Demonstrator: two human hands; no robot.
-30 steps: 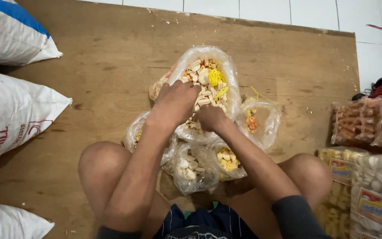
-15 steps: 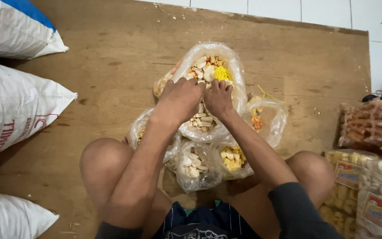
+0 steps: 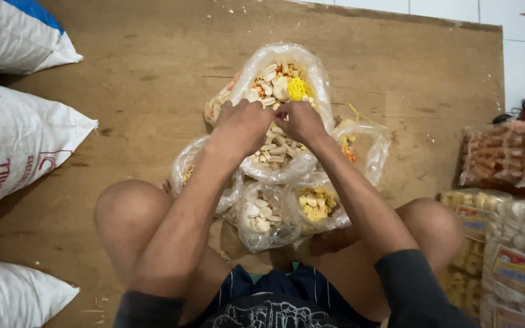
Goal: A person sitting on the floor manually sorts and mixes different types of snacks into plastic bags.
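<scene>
Both hands (image 3: pixel 274 121) shifted up the clear snack bag (image 3: pixel 281 91), pinching closer together

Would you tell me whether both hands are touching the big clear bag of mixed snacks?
Touching: the head view shows the left hand and right hand gripping the big clear bag.

Even, soft overhead light; faint glare on plastic bags (image 3: pixel 281 91); dark shadow under knees; right edge slightly blurred.

- clear plastic bag of mixed crackers (image 3: pixel 284 91) in the middle, smaller clear bags (image 3: pixel 262 212) bunched below it
- white woven sacks (image 3: pixel 13 146) along the left edge
- labelled snack packs (image 3: pixel 511 243) stacked far right
</scene>
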